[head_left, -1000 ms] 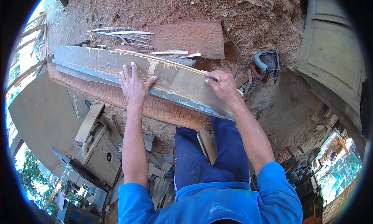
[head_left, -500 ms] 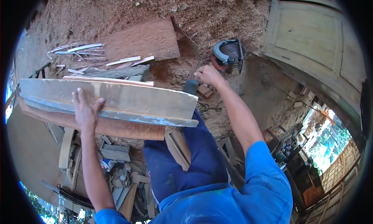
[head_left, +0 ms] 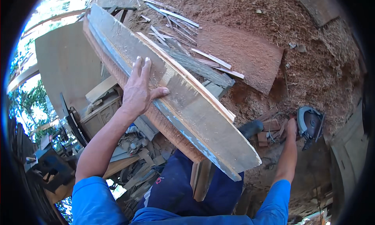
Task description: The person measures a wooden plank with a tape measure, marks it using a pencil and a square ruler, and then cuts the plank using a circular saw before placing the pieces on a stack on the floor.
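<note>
My left hand (head_left: 138, 92) lies on a long wooden board (head_left: 187, 104) with a curved edge, its fingers stretched out and the thumb apart. A strip of flaking blue paint (head_left: 175, 121) runs along the board's near side. Beneath it shows a reddish-brown plank (head_left: 168, 135). My right hand (head_left: 291, 127) reaches far to the right, its fingers curled at the rear of a circular saw (head_left: 310, 121). The saw rests on the sawdust-covered ground with its round blade side showing. The saw's handle is mostly hidden by that hand.
Thin wood strips (head_left: 175, 20) and a dusty flat panel (head_left: 246, 55) lie on the far ground. Small wood blocks (head_left: 269, 127) sit beside the saw. Scrap wood (head_left: 144, 170) is heaped at the lower left. A wooden piece (head_left: 201, 180) stands between my legs.
The view has turned, so the board now slants down to the right and the saw appears farther right. My right hand is closer against the saw; my left hand stays on the board.
</note>
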Motion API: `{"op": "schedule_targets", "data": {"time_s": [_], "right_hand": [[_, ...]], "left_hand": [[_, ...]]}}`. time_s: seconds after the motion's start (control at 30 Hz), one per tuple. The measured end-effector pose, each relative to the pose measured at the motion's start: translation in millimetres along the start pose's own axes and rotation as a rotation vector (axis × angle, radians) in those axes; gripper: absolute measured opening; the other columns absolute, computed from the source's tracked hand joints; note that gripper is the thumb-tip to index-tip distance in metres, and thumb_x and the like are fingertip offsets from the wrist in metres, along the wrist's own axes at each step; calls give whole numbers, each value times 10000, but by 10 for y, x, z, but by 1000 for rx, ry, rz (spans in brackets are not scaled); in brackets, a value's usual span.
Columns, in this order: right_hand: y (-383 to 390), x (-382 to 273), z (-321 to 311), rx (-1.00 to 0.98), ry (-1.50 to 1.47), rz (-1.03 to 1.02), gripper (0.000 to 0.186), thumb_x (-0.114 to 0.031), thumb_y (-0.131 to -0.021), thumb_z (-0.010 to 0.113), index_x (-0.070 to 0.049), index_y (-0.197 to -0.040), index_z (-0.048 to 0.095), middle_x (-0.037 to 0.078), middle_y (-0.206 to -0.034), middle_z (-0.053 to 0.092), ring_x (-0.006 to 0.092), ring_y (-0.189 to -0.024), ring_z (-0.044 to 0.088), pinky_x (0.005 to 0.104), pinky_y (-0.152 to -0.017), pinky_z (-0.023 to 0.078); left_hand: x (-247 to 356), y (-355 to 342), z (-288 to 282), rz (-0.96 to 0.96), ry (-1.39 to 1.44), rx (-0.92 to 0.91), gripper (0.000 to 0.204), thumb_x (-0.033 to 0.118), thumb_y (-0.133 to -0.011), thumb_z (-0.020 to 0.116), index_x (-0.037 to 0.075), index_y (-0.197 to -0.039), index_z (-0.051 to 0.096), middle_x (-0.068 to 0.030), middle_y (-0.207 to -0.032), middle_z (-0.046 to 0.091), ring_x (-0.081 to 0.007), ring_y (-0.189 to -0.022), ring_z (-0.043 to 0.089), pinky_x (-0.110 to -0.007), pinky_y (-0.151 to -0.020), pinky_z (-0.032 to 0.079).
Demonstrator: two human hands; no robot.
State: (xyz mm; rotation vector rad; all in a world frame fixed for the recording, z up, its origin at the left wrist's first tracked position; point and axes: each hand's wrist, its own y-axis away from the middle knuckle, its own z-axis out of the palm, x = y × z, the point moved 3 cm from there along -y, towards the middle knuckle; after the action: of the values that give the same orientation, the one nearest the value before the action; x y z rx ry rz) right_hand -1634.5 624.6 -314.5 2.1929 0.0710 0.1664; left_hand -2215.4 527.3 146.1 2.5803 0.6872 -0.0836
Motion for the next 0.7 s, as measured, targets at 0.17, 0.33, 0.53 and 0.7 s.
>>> {"op": "schedule_targets", "data": {"time_s": [0.17,0.33,0.53,0.7], "right_hand": [[385,452,-497,-1,17,40,572,-266,-917,618,-59,-1394,379,255,-1086,693,430,-1010,674,538,-851,545],[2311,307,-1823,97,-56,-35,600,-383,-899,681,-101,-1389,481,287,-1046,684,478,-1000,649,566,-834,512],[4860,675,-1955,539,-335,-226,479,-190,-840,686,-22,-1275,576,258,-884,700,482,-826,674,523,-707,542],[5812,556,-2623,403,-636,-174,352,-1,-769,649,1,-1121,656,149,-804,689,242,-677,682,376,-681,536]], "left_hand": [[37,-54,-51,1,33,-6,1070,607,-763,746,5,-1526,297,-323,-1565,247,-476,-1426,330,-492,-1149,342],[-29,-10,19,24,11,15,1105,690,-752,691,-2,-1521,302,-340,-1543,277,-530,-1426,292,-520,-1161,314],[23,-67,-101,42,-8,6,1093,722,-751,663,-1,-1502,334,-332,-1526,311,-546,-1398,320,-543,-1161,305],[-144,6,-131,101,0,-3,981,633,-771,720,62,-1495,384,-275,-1493,382,-497,-1369,375,-524,-1132,348]]}}
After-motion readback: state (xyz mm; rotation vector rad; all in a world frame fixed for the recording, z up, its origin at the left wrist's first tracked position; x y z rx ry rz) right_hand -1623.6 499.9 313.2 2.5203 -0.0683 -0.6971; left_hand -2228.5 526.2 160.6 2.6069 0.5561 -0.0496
